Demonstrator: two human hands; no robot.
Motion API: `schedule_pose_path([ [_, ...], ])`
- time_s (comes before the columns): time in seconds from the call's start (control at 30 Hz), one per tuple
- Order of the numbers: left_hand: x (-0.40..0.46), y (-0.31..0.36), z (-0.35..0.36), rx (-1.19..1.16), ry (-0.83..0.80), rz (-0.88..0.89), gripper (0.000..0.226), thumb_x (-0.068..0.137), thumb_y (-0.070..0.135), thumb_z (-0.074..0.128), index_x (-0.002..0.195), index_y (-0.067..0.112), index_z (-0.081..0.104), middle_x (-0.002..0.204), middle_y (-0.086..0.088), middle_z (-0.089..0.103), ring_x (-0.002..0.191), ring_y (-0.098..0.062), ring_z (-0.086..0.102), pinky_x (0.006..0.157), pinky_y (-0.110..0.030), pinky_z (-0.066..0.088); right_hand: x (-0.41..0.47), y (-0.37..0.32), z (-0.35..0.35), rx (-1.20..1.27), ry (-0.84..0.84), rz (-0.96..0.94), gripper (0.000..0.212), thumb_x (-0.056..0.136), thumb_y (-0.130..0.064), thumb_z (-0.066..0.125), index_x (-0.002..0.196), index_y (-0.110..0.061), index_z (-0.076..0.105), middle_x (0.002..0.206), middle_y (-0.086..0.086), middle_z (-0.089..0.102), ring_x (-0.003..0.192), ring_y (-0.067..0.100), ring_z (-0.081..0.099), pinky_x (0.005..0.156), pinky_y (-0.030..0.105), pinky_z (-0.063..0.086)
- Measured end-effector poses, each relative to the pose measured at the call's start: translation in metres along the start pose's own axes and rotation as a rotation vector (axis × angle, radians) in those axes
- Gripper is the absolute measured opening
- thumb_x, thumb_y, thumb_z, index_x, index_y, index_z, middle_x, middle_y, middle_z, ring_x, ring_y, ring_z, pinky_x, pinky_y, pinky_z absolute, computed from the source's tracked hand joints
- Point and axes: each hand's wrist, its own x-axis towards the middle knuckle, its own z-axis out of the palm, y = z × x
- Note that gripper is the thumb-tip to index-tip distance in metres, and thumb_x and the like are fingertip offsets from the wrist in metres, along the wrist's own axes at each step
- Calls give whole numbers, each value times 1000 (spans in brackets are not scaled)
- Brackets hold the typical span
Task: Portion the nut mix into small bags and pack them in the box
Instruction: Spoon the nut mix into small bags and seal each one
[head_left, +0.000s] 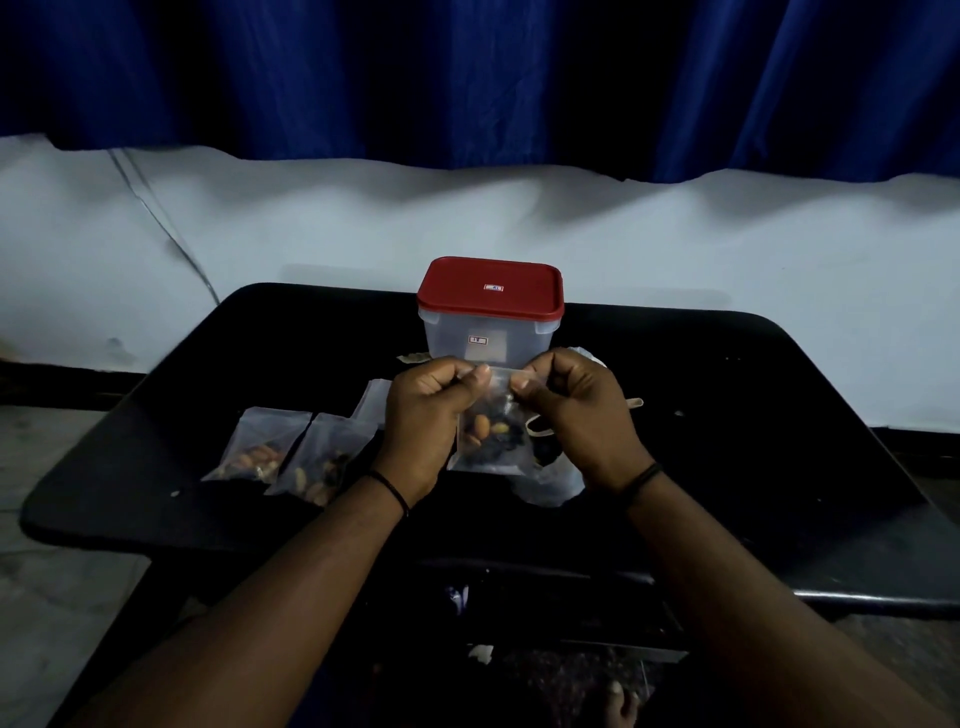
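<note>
Clear bag (491, 436) apparently between both hands

A black counter (753, 415) with rounded corners carried everything. At its far middle stood a clear box (488, 338) with a red lid (491, 287) shut on it. Toward the left front lay two small filled bags (254, 447) (324, 460), side by side and touching. A white crumpled wrapper (558, 486) lay near the middle.
</note>
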Motion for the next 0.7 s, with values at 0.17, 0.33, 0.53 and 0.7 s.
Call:
schedule_pose_path([
  [0.17, -6, 11, -13, 4, -12, -118, 8, 90, 9, 67, 89, 7, 75, 76, -8, 75, 63, -21, 69, 57, -32, 58, -3, -4, 6, 102, 78, 145, 10, 90, -2, 65, 80, 1, 65, 65, 9, 65, 44, 4, 56, 43, 17, 44],
  [0.33, -18, 20, -42, 65, 68, -204, 19, 91, 7, 66, 84, -10, 66, 68, -22, 67, 51, -31, 64, 52, -36, 56, -14, 0, 38, 34, 137, 200, 14, 89, -4, 67, 76, -2, 65, 59, 4, 65, 47, 4, 57, 48, 19, 46],
  [0.53, -21, 8, -81, 437, 232, -127, 36, 88, 23, 71, 62, 2, 59, 53, -16, 57, 52, -24, 54, 59, -48, 55, -20, 7, 90, -307, 168, 148, 19, 84, -25, 72, 68, -20, 64, 73, 3, 72, 74, 20, 69, 71, 34, 55],
  [0.7, -26, 10, -107, 740, 211, -93, 33, 89, 23, 71, 65, 4, 60, 56, -9, 60, 51, -25, 62, 50, -29, 52, -22, 13, 114, -458, 19, 204, 19, 86, -24, 65, 74, -10, 71, 73, 8, 72, 72, 25, 69, 70, 37, 57],
])
